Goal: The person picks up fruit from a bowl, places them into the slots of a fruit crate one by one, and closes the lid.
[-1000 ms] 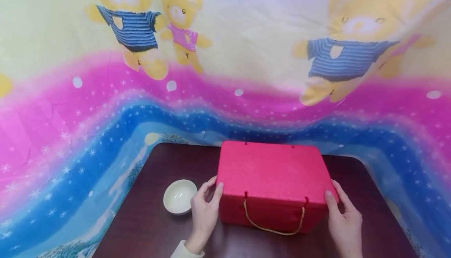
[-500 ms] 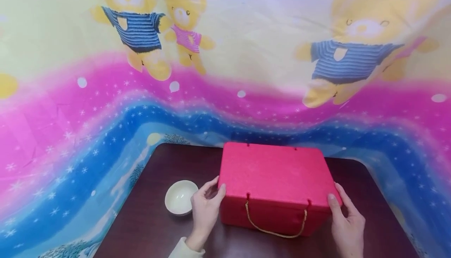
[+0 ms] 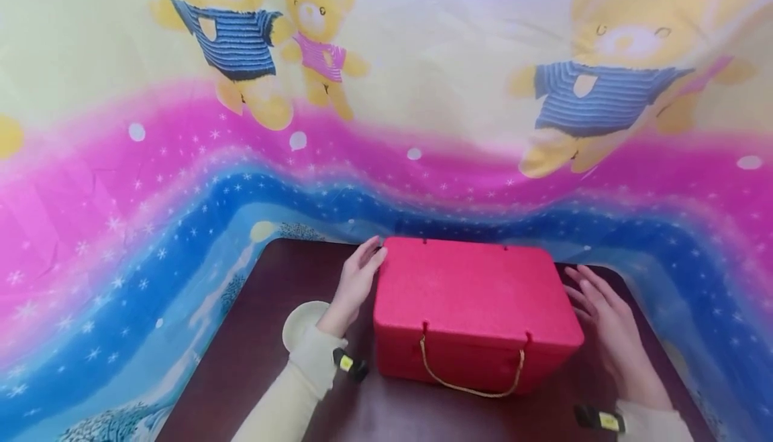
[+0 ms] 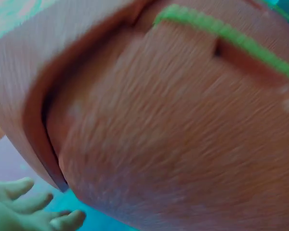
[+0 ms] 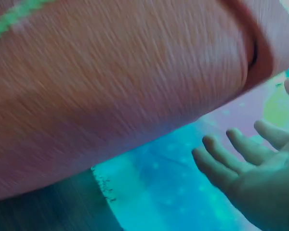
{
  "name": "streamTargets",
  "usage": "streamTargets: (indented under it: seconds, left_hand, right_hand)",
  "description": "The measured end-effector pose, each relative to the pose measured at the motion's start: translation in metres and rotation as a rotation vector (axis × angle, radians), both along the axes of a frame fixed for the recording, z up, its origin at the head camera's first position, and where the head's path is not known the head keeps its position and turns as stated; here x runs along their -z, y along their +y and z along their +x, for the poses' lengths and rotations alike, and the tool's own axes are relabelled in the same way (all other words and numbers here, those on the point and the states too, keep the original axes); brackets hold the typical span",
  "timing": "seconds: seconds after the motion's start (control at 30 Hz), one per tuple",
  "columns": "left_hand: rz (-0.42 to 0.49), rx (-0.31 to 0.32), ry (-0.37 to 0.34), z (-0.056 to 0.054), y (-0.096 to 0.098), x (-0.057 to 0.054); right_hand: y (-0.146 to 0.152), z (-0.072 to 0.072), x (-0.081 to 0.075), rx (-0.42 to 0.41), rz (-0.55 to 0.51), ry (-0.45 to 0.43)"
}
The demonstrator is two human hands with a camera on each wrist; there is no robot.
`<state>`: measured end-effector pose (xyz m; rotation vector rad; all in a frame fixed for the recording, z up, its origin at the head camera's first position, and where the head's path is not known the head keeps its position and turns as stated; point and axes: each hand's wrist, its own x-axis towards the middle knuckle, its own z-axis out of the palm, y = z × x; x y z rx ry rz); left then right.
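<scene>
A red lidded box (image 3: 474, 288) sits on the dark table, with a gold cord handle (image 3: 468, 388) hanging on its near side. My left hand (image 3: 353, 281) is beside the box's far left corner, thumb and fingers extended at the lid's edge. On the opposite side, my right hand (image 3: 616, 321) is spread along the right edge of the lid. In the left wrist view, the left fingers (image 4: 70, 220) show apart from the box wall. The right wrist view likewise has a gap between the right fingers (image 5: 209, 144) and the box.
A small white bowl (image 3: 297, 324) stands left of the box, partly hidden behind my left forearm. Around the dark table (image 3: 241, 375) hangs a cloth (image 3: 423, 127) printed with bears. Each wrist wears a black strap (image 3: 357, 369) with a yellow label.
Both hands have left the box's near corners and moved away from me along its sides. The left forearm now covers part of the bowl. The box has hardly moved.
</scene>
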<state>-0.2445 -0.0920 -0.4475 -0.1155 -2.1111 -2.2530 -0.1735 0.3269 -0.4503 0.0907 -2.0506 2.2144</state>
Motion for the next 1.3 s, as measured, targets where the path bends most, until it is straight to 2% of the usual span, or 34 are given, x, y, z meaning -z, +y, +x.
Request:
streamTargets:
  seconds: [0.07, 0.17, 0.3, 0.43, 0.67, 0.93, 1.07, 1.3]
  left_hand:
    - [-0.055, 0.054, -0.040, -0.015, 0.001, 0.001]
    - [-0.134, 0.093, -0.089, -0.028, 0.001, 0.005]
    - [-0.161, 0.103, -0.121, -0.035, 0.000, 0.008]
    - [-0.188, 0.103, -0.116, -0.038, -0.003, 0.007]
    - [-0.252, 0.111, -0.089, -0.039, -0.004, 0.007]
    - [-0.276, 0.108, -0.089, -0.044, -0.002, 0.014]
    - [-0.273, 0.110, -0.111, -0.044, 0.000, 0.016]
    - [-0.217, 0.091, -0.113, -0.046, 0.000, 0.016]
  right_hand:
    - [0.007, -0.016, -0.004, -0.064, 0.106, -0.047]
    - [0.010, -0.033, -0.006, -0.115, 0.256, -0.141]
    - [0.008, -0.043, -0.008, -0.084, 0.409, -0.233]
    - [0.003, -0.050, -0.007, -0.041, 0.497, -0.265]
    - [0.002, -0.058, -0.007, -0.013, 0.532, -0.302]
    - [0.001, -0.058, -0.008, 0.006, 0.619, -0.246]
    - [0.002, -0.057, -0.006, 0.013, 0.636, -0.227]
    - [0.001, -0.057, -0.005, 0.021, 0.594, -0.221]
